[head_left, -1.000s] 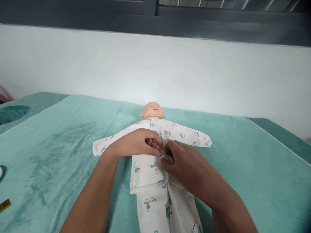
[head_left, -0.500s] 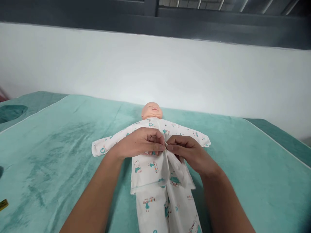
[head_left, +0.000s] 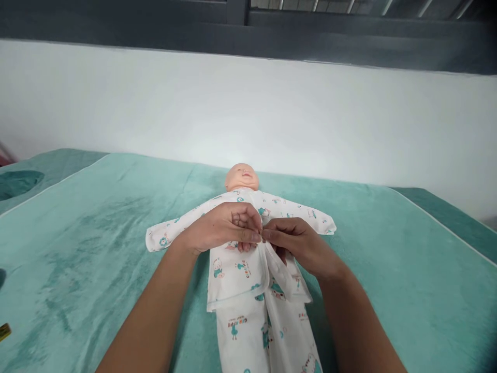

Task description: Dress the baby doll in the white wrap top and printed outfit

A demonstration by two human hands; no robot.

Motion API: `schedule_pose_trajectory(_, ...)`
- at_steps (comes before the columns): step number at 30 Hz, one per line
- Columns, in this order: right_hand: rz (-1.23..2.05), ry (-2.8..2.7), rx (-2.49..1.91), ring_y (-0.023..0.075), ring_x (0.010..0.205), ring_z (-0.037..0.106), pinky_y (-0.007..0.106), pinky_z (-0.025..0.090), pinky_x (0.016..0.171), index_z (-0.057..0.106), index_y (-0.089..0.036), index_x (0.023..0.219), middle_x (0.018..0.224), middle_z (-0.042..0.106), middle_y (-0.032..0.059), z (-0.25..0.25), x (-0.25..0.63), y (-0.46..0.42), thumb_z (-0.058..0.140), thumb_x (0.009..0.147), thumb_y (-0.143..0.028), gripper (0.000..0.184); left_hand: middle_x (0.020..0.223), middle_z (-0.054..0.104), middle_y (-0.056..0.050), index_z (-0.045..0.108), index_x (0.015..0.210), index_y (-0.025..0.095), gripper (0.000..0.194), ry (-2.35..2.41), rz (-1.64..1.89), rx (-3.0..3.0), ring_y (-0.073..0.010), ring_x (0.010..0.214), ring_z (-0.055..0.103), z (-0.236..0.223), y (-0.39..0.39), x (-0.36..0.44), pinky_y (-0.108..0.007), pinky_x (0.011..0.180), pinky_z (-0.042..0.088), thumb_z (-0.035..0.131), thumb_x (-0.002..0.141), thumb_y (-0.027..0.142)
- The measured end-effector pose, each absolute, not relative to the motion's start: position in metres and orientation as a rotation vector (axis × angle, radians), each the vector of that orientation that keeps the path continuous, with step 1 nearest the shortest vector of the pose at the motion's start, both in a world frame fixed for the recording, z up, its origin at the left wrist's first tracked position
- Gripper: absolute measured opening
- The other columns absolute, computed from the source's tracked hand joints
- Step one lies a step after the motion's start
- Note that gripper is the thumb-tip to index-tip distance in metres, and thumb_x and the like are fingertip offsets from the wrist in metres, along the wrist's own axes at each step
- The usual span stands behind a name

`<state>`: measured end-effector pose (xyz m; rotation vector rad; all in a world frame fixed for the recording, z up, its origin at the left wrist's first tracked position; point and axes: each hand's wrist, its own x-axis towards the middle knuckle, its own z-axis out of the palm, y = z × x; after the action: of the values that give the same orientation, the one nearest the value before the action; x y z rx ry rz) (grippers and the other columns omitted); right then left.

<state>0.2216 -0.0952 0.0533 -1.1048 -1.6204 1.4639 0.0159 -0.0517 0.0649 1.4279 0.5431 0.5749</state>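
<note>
A baby doll lies on its back, head at the far end, arms spread. It wears a white baby shirt with teal and red prints and matching white pants. My left hand is closed in a pinch on the shirt's front edge at mid-chest. Meeting it there, my right hand pinches the other front edge between thumb and finger. The fingertips nearly touch, and they hide whatever fastener is between them. Below the hands, the shirt's front panels hang apart, with the right-side flap folded back.
A teal plush blanket spreads under the doll. Behind it stands a white wall beneath a dark window frame. A small yellow-and-black object lies at the left edge.
Both hands keep their pinch on the shirt front, with only a slight shift of the fingers to the left. The whole view has moved a little; the doll lies as before.
</note>
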Motion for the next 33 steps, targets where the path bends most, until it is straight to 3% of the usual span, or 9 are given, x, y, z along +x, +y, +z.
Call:
schedule_pose_trajectory(6,1.501,-1.606,-1.080,0.0057,0.045,0.053,0.017,0.036,0.044,0.062,-0.015,0.068,0.055,0.052,-0.0037,0.053,0.221,-0.094,0.066,0.086,-0.037,0.029,0.066,0.064,0.001,0.061,0.086,0.015,0.014,0.562,0.568,1.461,-0.0086,0.057,0.060,0.066,-0.052,0.017,-0.017,0.051,0.046,0.071,0.077,0.018)
schedule_pose_trajectory(13,1.575,-1.536,-1.026,0.0072,0.046,0.052,0.020,0.039,0.043,0.063,-0.015,0.068,0.059,0.057,-0.0001,0.046,0.227,-0.092,0.061,0.089,-0.043,0.035,0.062,0.062,0.003,0.057,0.081,0.016,0.017,0.580,0.556,1.483,-0.0084,0.054,0.058,0.069,-0.053,0.018,-0.017,0.049,0.044,0.072,0.076,0.019)
schedule_pose_trajectory(19,1.430,-1.687,-1.041,0.0075,0.061,0.049,0.021,0.040,0.053,0.063,-0.019,0.085,0.076,0.056,-0.0011,0.051,0.225,-0.099,0.071,0.080,-0.029,0.014,0.063,0.061,0.003,0.056,0.080,0.016,0.019,0.589,0.559,1.501,-0.0089,0.055,0.057,0.068,-0.052,0.016,-0.019,0.050,0.044,0.073,0.076,0.023)
schedule_pose_trajectory(26,1.156,-1.800,-1.157,0.0080,0.066,0.040,0.022,0.033,0.059,0.057,-0.020,0.086,0.080,0.050,-0.0036,0.054,0.217,-0.098,0.074,0.072,-0.019,0.022,0.063,0.061,0.003,0.056,0.083,0.017,0.017,0.605,0.514,1.549,-0.0088,0.057,0.059,0.065,-0.050,0.016,-0.018,0.051,0.045,0.072,0.077,0.022)
schedule_pose_trajectory(33,1.100,-1.814,-1.150,0.0103,0.071,0.042,0.023,0.034,0.063,0.051,-0.020,0.083,0.082,0.051,-0.0023,0.050,0.214,-0.095,0.073,0.074,-0.027,0.025,0.075,0.060,0.003,0.057,0.089,0.019,0.021,0.633,0.489,1.548,-0.0095,0.065,0.060,0.069,-0.054,0.016,-0.020,0.057,0.050,0.073,0.075,0.024)
